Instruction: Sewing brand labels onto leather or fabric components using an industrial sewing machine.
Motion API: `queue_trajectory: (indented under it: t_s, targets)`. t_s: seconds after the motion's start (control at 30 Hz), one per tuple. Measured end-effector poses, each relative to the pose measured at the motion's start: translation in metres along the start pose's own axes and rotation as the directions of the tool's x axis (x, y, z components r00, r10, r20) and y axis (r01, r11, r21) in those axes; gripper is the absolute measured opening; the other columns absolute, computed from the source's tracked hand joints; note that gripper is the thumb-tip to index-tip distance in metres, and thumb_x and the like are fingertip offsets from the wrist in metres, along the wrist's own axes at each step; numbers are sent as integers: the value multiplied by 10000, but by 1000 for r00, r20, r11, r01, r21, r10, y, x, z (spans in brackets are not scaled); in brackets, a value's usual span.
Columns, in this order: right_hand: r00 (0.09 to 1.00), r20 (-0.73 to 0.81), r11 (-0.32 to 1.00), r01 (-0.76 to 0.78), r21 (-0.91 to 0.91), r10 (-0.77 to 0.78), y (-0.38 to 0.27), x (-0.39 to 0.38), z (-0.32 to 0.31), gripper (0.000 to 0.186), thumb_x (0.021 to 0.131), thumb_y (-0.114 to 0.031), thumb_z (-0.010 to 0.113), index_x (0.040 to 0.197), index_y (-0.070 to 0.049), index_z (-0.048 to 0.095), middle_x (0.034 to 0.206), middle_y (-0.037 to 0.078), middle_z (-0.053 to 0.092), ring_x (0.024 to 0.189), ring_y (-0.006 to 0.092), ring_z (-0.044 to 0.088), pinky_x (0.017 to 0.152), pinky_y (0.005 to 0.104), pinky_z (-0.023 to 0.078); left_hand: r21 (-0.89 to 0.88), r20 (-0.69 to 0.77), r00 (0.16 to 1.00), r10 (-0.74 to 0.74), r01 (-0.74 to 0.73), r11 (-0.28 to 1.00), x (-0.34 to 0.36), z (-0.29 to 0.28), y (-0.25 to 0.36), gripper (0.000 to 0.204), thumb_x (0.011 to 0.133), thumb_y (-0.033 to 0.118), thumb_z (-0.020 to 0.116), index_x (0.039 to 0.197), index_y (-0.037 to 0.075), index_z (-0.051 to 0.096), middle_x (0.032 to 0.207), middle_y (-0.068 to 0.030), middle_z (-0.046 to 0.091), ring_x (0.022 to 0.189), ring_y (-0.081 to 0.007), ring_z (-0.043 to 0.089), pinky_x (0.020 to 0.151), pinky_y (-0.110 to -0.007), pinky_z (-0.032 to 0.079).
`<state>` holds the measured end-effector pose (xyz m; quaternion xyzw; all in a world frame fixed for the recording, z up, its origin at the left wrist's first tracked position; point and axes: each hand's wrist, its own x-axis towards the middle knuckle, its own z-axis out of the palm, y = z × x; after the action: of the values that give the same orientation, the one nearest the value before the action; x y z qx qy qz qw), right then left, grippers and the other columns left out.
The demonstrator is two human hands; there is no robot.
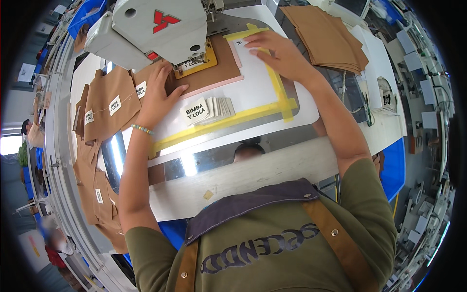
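Observation:
A brown fabric or leather panel point(224, 61) lies flat under the head of a white sewing machine point(160, 29). A yellow clamp frame point(210, 53) sits on the panel, around a white printed label partly hidden by the machine. My left hand point(158, 90) rests on the panel's left side, thumb and fingers apart. Beyond the panel's right edge, my right hand point(282, 56) is spread over the white sheet point(255, 82), fingertips near its yellow tape point(278, 90). Pink strips point(214, 86) border the panel. Nearer me, a fanned stack of white labels point(206, 111) lies on the sheet.
Brown pieces bearing white labels point(114, 104), joined by thread, are piled at left and hang over the table edge. A stack of plain brown panels point(326, 39) lies at the back right. Blue bins stand at the far left point(87, 17) and right point(393, 168).

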<state>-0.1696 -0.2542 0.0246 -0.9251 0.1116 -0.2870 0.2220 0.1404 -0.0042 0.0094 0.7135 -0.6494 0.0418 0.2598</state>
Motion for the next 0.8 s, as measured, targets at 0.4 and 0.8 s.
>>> queue_trajectory:
  t_s: [0.4, 0.8]
  targets:
    - [928, 339, 909, 266, -321, -152, -46, 11, 23, 317, 1047, -306, 704, 1228, -58, 781, 1346, 68, 750, 1252, 255, 686, 1020, 394, 585, -122, 175, 984, -27, 49, 991, -2, -30, -13, 619, 847, 224, 916, 1415, 89, 712, 1497, -80, 628, 1415, -332, 553, 1193, -446, 468]
    - [891, 448, 860, 169, -481, 76, -77, 4, -10, 283, 996, -343, 749, 1104, -82, 765, 1044, 44, 723, 997, 266, 734, 840, 402, 595, -218, 80, 995, 55, -36, 975, 5, -3, 30, 405, 884, 212, 885, 1218, 44, 730, 1257, -135, 690, 1224, -367, 603, 1068, -458, 508]
